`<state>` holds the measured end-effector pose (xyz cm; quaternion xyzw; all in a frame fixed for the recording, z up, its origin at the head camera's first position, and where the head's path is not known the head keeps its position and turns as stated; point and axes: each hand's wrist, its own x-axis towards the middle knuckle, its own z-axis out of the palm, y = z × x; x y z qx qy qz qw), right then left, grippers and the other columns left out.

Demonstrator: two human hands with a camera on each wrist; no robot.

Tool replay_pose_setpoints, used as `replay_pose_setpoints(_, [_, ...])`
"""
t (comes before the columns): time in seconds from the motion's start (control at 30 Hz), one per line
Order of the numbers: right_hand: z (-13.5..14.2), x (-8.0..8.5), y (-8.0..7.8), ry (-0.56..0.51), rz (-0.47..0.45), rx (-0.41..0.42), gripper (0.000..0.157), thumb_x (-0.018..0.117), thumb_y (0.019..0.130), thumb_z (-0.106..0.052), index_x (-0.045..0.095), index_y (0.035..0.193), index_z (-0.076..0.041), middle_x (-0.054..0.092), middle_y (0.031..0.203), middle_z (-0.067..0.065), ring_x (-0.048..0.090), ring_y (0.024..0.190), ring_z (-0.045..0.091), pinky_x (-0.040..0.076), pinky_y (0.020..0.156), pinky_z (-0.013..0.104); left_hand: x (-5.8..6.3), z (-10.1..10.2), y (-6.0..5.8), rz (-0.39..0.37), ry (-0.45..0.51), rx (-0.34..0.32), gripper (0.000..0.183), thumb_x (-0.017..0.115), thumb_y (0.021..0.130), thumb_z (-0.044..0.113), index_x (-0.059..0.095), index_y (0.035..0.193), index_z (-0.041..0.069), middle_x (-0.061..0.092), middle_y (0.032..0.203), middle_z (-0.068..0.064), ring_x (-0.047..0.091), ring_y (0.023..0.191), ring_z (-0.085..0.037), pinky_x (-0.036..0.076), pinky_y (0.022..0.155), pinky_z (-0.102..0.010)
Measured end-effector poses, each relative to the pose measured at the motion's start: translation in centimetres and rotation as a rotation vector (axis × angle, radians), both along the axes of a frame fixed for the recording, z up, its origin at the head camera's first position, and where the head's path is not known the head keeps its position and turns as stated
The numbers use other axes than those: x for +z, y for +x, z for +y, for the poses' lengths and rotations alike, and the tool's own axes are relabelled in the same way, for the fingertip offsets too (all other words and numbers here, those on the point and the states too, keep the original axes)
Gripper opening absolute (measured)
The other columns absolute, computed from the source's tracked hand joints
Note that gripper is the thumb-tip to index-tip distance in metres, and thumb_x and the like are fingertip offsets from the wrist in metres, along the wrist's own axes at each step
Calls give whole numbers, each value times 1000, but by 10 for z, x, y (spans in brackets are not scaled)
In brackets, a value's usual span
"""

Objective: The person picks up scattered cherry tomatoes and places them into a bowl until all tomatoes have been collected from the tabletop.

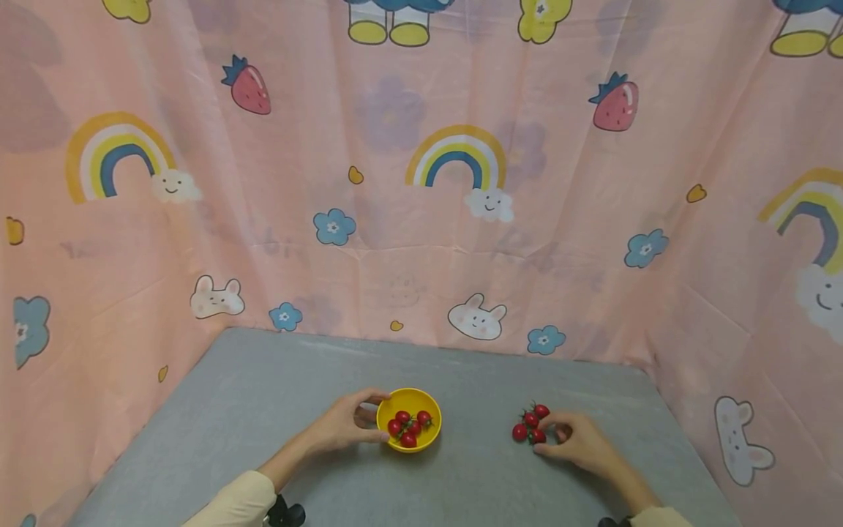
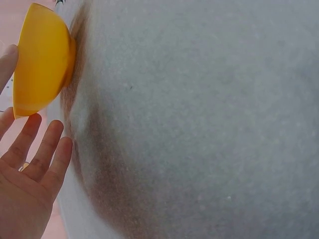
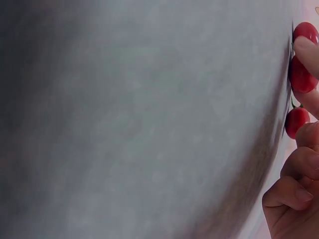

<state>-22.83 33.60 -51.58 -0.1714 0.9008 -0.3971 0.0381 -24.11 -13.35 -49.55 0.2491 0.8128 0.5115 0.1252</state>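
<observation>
A yellow bowl with several red cherry tomatoes in it stands on the grey table. My left hand holds the bowl's left side, index finger and thumb spread along its rim. In the left wrist view the thumb and fingertips meet the edge of the bowl, and the other fingers reach out loosely. To the right, my right hand pinches a cherry tomato between thumb and index finger, beside several others in a small cluster. Its remaining fingers are curled in the right wrist view.
The grey table runs back to a pink patterned curtain, which also hangs along both sides. Bare table surface lies between the bowl and the loose tomatoes. Dark straps show at the wrists, by the pale sleeves.
</observation>
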Motion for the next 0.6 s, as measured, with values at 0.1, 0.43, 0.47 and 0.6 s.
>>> replay_pose_setpoints(0.1, [-1, -1, -2, -8, 18, 19, 25, 88, 82, -24, 73, 96, -10, 45, 66, -5, 42, 59, 7, 36, 54, 24, 0, 0, 0, 1, 4, -3, 61, 84, 87, 19, 56, 140, 7, 58, 135, -16, 66, 109, -31, 57, 89, -42])
replay_pose_setpoints(0.43, [0, -1, -6, 7, 26, 22, 23, 87, 82, -21, 73, 97, -11, 47, 66, -4, 43, 60, 7, 36, 53, 24, -1, 0, 0, -10, -1, 3, 61, 84, 87, 18, 55, 140, 7, 58, 135, -16, 65, 109, -31, 56, 89, -43])
replay_pose_setpoints(0.47, [0, -1, -6, 9, 21, 18, 23, 88, 81, -21, 74, 96, -10, 47, 67, -4, 43, 60, 8, 36, 53, 25, -1, 0, 0, -11, -1, 4, 61, 84, 87, 18, 56, 140, 7, 58, 135, -16, 65, 109, -31, 56, 89, -43])
replay_pose_setpoints(0.6, [1, 1, -6, 14, -14, -7, 25, 88, 81, -22, 74, 98, -9, 49, 69, -2, 45, 63, 11, 36, 53, 25, 0, 0, 0, -14, -2, 2, 61, 84, 87, 18, 56, 140, 7, 58, 135, -15, 65, 109, -31, 57, 89, -43])
